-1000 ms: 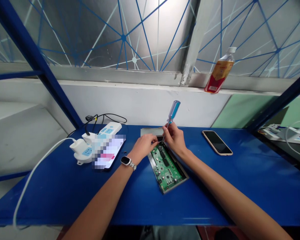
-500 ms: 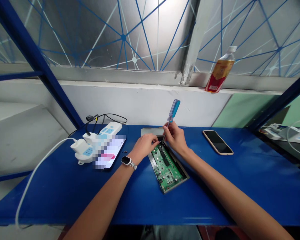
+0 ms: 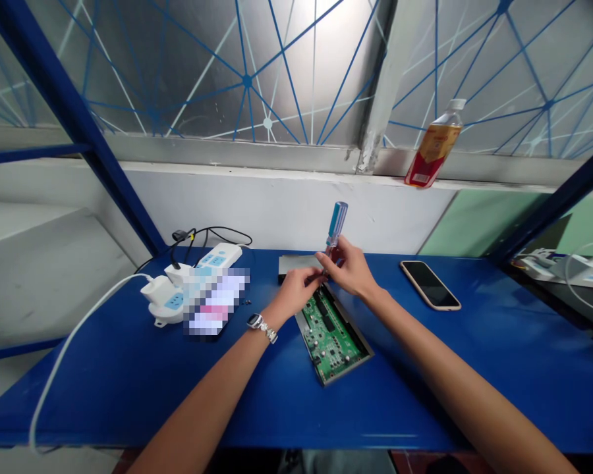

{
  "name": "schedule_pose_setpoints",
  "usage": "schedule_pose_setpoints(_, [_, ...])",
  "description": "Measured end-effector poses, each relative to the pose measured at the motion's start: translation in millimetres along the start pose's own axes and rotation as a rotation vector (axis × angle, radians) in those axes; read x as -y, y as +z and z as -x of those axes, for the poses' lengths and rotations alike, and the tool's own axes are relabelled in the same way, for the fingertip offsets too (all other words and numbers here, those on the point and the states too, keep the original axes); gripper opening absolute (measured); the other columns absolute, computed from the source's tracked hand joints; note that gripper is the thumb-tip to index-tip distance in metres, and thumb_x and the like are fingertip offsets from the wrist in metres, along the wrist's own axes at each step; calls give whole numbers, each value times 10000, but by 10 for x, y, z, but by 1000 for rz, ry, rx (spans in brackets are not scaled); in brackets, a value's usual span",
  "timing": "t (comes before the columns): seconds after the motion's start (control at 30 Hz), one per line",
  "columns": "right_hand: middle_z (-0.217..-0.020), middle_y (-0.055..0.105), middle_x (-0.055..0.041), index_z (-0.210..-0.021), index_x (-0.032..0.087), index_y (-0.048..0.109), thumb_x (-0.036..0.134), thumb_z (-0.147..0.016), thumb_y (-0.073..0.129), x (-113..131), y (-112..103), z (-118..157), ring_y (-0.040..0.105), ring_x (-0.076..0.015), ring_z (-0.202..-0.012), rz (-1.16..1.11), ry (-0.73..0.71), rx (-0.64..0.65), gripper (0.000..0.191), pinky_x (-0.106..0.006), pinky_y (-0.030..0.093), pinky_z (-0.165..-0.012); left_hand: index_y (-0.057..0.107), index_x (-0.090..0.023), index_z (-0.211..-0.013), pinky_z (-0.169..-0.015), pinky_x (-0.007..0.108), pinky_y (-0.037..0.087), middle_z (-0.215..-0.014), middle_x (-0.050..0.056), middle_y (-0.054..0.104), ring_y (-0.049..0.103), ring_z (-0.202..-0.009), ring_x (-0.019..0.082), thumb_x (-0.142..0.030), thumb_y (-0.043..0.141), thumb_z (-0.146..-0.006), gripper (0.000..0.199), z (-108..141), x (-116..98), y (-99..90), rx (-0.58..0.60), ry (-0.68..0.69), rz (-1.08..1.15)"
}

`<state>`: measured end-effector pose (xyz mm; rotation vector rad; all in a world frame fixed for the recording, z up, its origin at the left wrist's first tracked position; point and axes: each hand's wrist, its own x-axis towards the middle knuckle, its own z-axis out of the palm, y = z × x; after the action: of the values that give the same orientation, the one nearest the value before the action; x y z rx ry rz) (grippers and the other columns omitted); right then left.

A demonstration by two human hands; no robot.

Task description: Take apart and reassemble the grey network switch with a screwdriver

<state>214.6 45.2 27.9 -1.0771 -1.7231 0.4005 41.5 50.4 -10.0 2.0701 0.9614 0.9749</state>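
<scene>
Our left hand [image 3: 296, 293] is sliding in closer to the screwdriver [image 3: 337, 224], fingertips pressed together on we-can't-tell-what, while our right hand [image 3: 353, 271] is pinching it over the circuit board's [image 3: 332, 342] far end, so we're probably working near its tip.

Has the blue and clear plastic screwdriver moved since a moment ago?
Yes, the screwdriver handle has shifted left, away from the orange and red plastic bottle.
</scene>
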Motion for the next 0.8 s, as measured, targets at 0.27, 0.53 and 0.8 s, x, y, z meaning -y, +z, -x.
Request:
schedule_pose_setpoints(0.27, [-482,445,34,-560,229,406,631,-838,692,207,-97,-236,372,-109,-463,330,-6,-179,566,-282,268,-509,774,-188,-1069,-827,309,550,-1044,59,810,753,-945,237,-326,591,-976,247,22,9,33,-37,-8,11])
schedule_pose_setpoints(0.53, [-513,490,22,-589,223,398,607,-879,643,294,-143,-180,431,-127,-499,503,6,-178,540,-286,264,-555,779,-202,-1055,-876,325,576,-1069,55,809,761,-981,246,-310,615,-958,219,16,60,73,-76,-3,36])
schedule_pose_setpoints(0.8, [-776,586,-13,-671,207,483,530,-943,614,290,-175,-187,465,-113,-591,471,-98,-111,442,-278,303,-584,774,-194,-1035,-820,301,572,-1020,43,814,765,-916,231,-288,604,-956,209,21,21,62,-79,2,34])
